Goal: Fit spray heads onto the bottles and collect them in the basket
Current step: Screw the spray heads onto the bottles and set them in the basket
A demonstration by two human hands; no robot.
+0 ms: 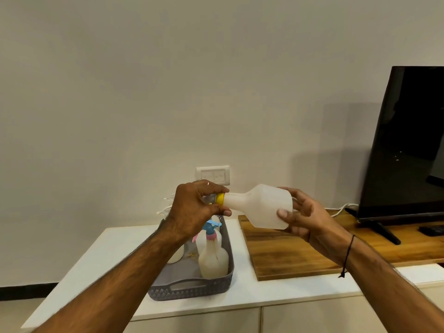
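Centre frame: white bottle (262,206) held sideways, right hand (305,215) gripping its base, left hand (194,207) pinching the yellow spray head (219,198), above grey basket (192,288) holding capped bottles (212,257); television (408,145) at right.

Home living room: television (408,145), cabinet (120,241)

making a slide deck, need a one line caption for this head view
Left hand twists a yellow spray head onto a sideways white bottle held by right hand, above a grey basket.
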